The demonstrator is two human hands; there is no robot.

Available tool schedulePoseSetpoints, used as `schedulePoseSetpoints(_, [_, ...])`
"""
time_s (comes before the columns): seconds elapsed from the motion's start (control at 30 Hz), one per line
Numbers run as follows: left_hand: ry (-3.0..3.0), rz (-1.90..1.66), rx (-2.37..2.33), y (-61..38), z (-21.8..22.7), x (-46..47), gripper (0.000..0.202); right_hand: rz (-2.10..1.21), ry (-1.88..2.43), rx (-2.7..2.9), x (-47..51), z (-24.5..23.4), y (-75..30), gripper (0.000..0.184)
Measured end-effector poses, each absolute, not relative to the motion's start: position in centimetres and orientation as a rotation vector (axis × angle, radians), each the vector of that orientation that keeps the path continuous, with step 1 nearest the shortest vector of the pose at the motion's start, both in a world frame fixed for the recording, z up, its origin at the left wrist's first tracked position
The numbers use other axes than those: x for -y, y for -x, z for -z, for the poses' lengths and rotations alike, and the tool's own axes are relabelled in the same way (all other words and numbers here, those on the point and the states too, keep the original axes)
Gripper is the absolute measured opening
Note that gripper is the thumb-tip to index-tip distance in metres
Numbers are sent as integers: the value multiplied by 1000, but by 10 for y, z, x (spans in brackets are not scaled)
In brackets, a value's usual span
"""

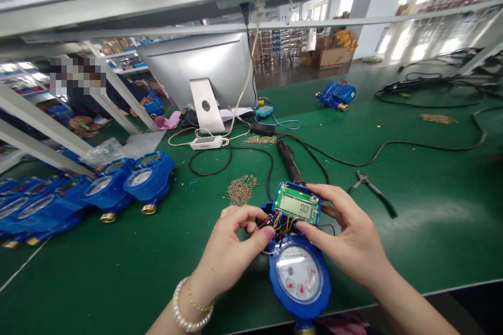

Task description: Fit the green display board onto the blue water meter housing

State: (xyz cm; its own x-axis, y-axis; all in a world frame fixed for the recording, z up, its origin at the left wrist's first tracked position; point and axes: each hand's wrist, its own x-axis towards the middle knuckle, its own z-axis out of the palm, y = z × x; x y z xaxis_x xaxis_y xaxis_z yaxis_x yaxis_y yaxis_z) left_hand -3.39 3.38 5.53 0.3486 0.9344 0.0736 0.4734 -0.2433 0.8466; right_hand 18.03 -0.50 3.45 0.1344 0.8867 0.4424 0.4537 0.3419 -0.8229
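Both hands at a blue water meter (299, 277) on the green worktop (432, 209).
Left hand (231, 246) pinching coloured wires (280, 221) with fingers pressed together; right hand (348, 235) fingers gripping the green circuit board (295, 205) above the dial, near the front edge.

I'm at a factory assembly desk (412, 167): finished blue water meters (118, 183) lined up left, screw piles (241, 189), stacked cartons (334, 55) far off.
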Motion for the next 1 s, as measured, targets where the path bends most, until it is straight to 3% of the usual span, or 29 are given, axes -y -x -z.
schedulePoseSetpoints(0.27, [-1911,-751,-1181,28,-55,-36,17,-523,1253,1460,6,-32,-180,49])
schedulePoseSetpoints(0.53, [-2161,-1004,-1122,19,-46,-35,10,-637,1214,1428,7,-34,-180,50])
schedulePoseSetpoints(0.83, [-1753,-852,-996,23,-45,-34,9,-646,1191,1422,8,-31,-178,50])
schedulePoseSetpoints(1.0, [-1530,-946,-1025,13,-38,-30,4,-620,1203,1411,9,-30,-175,51])
